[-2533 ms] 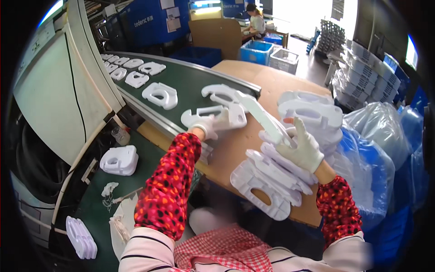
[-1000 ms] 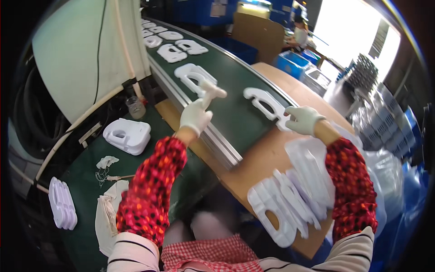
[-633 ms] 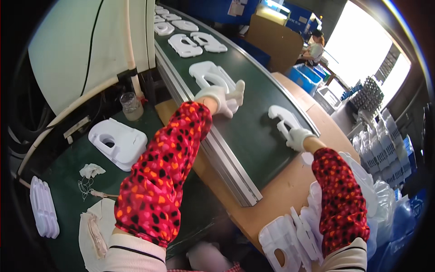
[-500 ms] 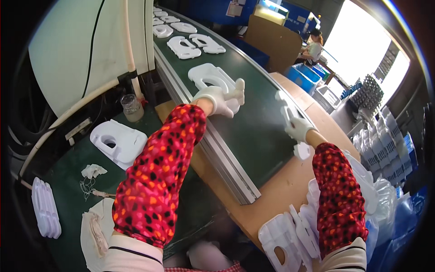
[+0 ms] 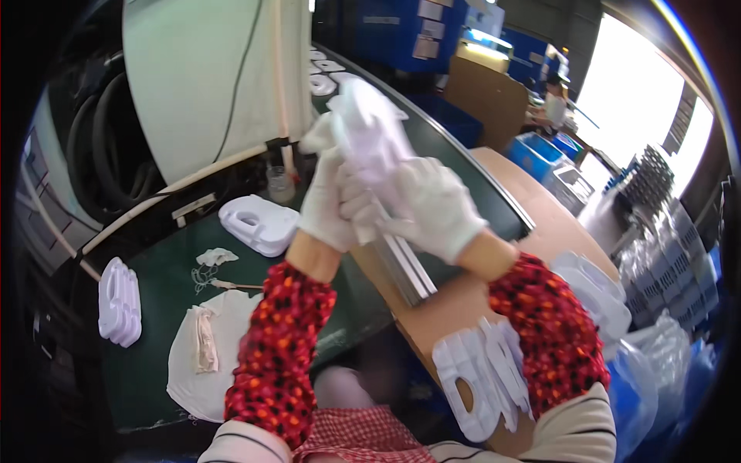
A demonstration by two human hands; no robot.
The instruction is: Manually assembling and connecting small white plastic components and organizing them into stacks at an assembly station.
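Above the dark conveyor belt (image 5: 463, 166), a blurred white plastic part (image 5: 367, 127) is raised, long axis running up and away. Left hand (image 5: 328, 204) grips its near end; right hand (image 5: 432, 208) clasps beside it.

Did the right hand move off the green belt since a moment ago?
Yes. The right hand has come up and left off the green belt and now meets the left hand on a blurred white moulded part.

1. Dark green bench (image 5: 166, 289): one white moulded part (image 5: 258, 224), a stack of them (image 5: 120, 302), a white cloth (image 5: 202, 355).
2. Conveyor belt (image 5: 455, 166): white parts (image 5: 320, 77) far up.
3. Brown board (image 5: 494, 285): leaning white parts (image 5: 482, 374).
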